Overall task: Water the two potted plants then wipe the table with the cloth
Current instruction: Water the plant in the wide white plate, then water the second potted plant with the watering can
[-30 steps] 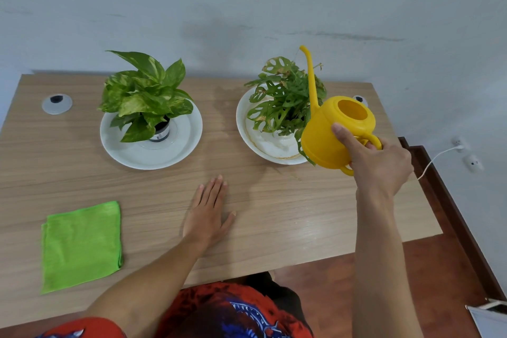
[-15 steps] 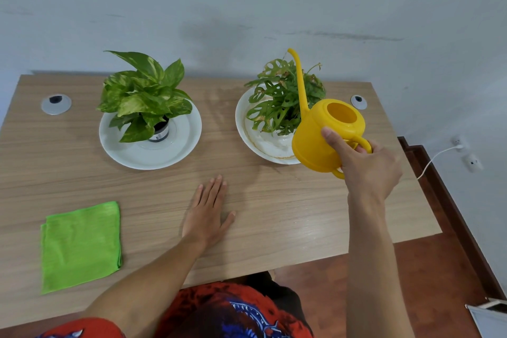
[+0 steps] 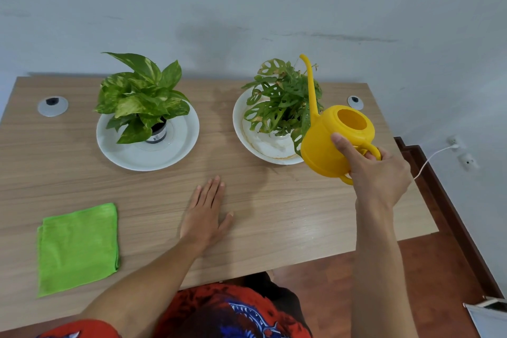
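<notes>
My right hand (image 3: 380, 173) grips the handle of a yellow watering can (image 3: 333, 140), thumb pressed on its body. The can hangs in the air in front of the right plant (image 3: 282, 101), its thin spout pointing up over the leaves. That plant stands in a white dish (image 3: 263, 145). The left plant (image 3: 141, 99), with broad variegated leaves, stands in a white saucer (image 3: 123, 153). My left hand (image 3: 204, 214) rests flat on the wooden table (image 3: 274, 214), fingers straight. A folded green cloth (image 3: 78, 247) lies at the front left of the table.
Two round grey cable grommets (image 3: 52, 106) (image 3: 355, 102) sit in the table near the back corners. A grey wall runs behind the table. On the right are a wall socket with a white cable (image 3: 430, 159) and a red-brown floor.
The watering can has moved left toward the right plant, then tipped a little more upright. My left hand has stayed flat on the table.
</notes>
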### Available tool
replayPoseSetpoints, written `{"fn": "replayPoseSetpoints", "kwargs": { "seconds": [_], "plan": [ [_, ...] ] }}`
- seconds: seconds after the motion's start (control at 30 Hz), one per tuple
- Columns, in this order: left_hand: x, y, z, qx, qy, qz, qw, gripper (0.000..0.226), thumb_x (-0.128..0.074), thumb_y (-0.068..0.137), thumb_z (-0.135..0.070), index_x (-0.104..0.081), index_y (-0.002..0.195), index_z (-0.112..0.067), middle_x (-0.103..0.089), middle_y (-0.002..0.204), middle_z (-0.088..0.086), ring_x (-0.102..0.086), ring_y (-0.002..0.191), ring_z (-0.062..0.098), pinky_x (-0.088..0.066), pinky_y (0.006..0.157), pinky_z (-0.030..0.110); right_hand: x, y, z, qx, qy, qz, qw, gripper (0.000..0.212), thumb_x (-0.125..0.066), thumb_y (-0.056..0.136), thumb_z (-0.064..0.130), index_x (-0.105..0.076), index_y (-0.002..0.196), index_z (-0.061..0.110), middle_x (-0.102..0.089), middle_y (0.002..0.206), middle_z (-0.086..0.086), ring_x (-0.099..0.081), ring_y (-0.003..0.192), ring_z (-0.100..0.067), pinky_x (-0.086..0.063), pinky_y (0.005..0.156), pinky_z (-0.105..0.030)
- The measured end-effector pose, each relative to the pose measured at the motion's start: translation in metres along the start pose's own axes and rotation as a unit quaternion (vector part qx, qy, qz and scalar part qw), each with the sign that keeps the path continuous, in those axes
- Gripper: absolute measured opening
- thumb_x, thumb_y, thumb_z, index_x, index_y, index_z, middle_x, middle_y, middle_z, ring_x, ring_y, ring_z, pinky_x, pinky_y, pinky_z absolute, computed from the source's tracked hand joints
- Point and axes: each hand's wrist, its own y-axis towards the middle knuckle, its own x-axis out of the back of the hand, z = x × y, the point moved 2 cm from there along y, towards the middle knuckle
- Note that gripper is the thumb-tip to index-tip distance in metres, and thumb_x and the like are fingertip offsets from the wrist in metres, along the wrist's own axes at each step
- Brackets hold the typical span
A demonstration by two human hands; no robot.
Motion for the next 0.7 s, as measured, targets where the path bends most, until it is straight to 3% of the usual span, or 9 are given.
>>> {"fn": "replayPoseSetpoints", "kwargs": {
  "seconds": [0.27,0.7],
  "plan": [
    [0.002,0.000,0.000,-0.007,-0.005,-0.002,1.000,0.081,-0.027,0.098,-0.060,-0.017,0.159,-0.008,-0.007,0.169,0.007,-0.002,0.156,0.019,-0.005,0.125,0.044,0.010,0.002,-0.011,-0.015,-0.001,-0.014,1.000,0.060,-0.072,0.046,0.087,-0.050,0.058,0.032,-0.058,0.061,0.013,-0.072,0.076,-0.030,-0.059,0.079,-0.055],
    [-0.001,0.000,0.000,-0.011,-0.011,-0.005,1.000,0.081,-0.027,0.097,-0.058,-0.017,0.159,-0.007,-0.009,0.168,0.008,-0.004,0.156,0.019,-0.005,0.125,0.044,0.023,-0.005,-0.037,-0.036,-0.012,-0.043,0.998,0.058,-0.080,0.056,0.076,-0.054,0.058,0.025,-0.059,0.060,0.010,-0.070,0.075,-0.028,-0.058,0.082,-0.053]
  ]
}}
